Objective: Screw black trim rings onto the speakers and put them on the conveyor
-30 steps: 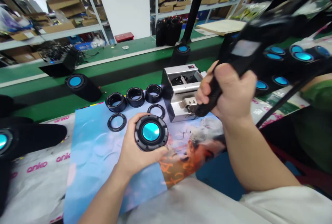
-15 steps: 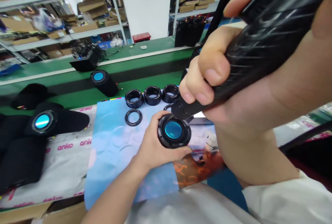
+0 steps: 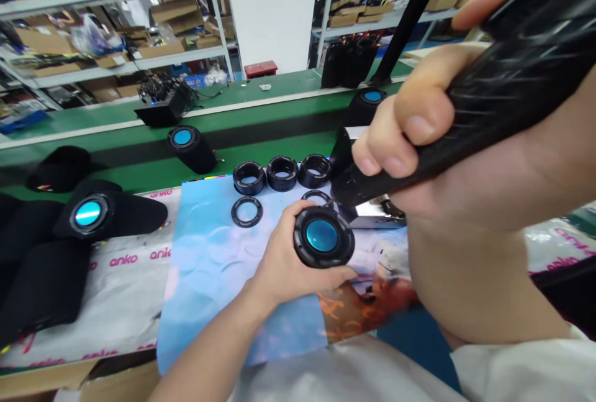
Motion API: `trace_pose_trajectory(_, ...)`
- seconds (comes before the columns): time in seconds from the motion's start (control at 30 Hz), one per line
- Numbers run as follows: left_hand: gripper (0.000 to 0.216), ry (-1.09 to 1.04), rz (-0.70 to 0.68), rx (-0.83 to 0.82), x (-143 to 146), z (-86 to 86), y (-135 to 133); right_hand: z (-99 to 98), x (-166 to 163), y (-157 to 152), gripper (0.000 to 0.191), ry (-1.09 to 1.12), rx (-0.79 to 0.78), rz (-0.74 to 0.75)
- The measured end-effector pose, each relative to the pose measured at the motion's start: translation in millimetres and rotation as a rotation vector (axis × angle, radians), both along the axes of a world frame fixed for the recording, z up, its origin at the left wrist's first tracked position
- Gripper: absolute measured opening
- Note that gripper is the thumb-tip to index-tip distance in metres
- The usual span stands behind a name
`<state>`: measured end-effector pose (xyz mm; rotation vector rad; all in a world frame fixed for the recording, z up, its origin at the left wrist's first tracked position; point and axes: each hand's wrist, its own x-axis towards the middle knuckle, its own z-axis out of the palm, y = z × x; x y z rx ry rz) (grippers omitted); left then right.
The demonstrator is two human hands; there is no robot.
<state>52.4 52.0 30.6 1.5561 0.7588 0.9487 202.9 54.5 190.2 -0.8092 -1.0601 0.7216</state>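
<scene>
My left hand (image 3: 295, 265) is wrapped round a black cylindrical speaker (image 3: 347, 246) whose end faces up, with a shiny blue disc (image 3: 321, 236) inside a black ring. In my right hand (image 3: 419, 122) is a black electric screwdriver (image 3: 488, 110), slanting down to the left. Its nose is at the far edge of the speaker's ring; the tip is too small to make out clearly. Behind the speaker lie a flat black ring (image 3: 246, 212) and another, partly hidden ring (image 3: 310, 196). Stacks of black rings (image 3: 282, 172) stand in a row beyond them.
A blue printed mat (image 3: 209, 278) covers the work area. More black speakers (image 3: 116, 212) lie at left, and one speaker (image 3: 190, 148) stands behind. A shiny metal box (image 3: 377, 219) sits under the screwdriver. Shelves with cardboard boxes (image 3: 177, 13) line the back.
The screwdriver's nose has shifted from over the ring toward its far edge, uncovering more of the ring and metal box. The whole view has shifted slightly. My left hand keeps its hold.
</scene>
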Motion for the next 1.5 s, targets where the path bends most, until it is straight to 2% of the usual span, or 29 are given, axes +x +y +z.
trace_pose_trajectory(0.13,0.095,0.007,-0.004,-0.008,0,-0.3,0,8.2,1,4,0.066,0.08,-0.004,0.021)
trace_pose_trajectory(0.2,0.098,0.014,-0.002,-0.017,0,-1.2,0,8.3,2,7,0.066,0.098,-0.05,-0.014)
trace_pose_trajectory(0.47,0.106,0.002,-0.009,-0.024,0,-7.1,0,-5.6,13,18,0.072,0.243,-0.143,-0.084)
trace_pose_trajectory(0.67,0.107,0.003,-0.01,-0.035,-1,-8.2,1,-12.0,15,22,0.076,0.275,-0.121,-0.074)
trace_pose_trajectory(0.77,0.105,0.001,-0.003,-0.027,-1,-9.0,0,-15.3,17,21,0.076,0.255,-0.08,-0.04)
trace_pose_trajectory(0.93,0.104,0.024,0.013,0.008,-2,-8.0,0,-16.4,8,19,0.064,0.11,0.016,0.025)
trace_pose_trajectory(1.0,0.102,0.034,0.018,0.033,-2,-7.3,1,-14.7,1,19,0.068,0.052,0.008,0.055)
trace_pose_trajectory(1.07,0.102,0.046,0.033,0.066,-3,-7.0,2,-13.5,-6,19,0.071,0.025,-0.003,0.138)
trace_pose_trajectory(1.17,0.103,0.059,0.052,0.1,-3,-7.5,3,-13.9,-15,18,0.063,-0.018,0.064,0.251)
trace_pose_trajectory(1.3,0.1,0.059,0.052,0.106,-3,-7.5,2,-17.0,-20,19,0.056,-0.017,0.105,0.189)
trace_pose_trajectory(1.43,0.098,0.056,0.038,0.101,-2,-6.4,2,-20.2,-16,22,0.041,-0.004,0.084,0.235)
trace_pose_trajectory(1.5,0.1,0.061,0.036,0.097,-2,-6.2,2,-21.5,-14,22,0.042,-0.021,0.089,0.273)
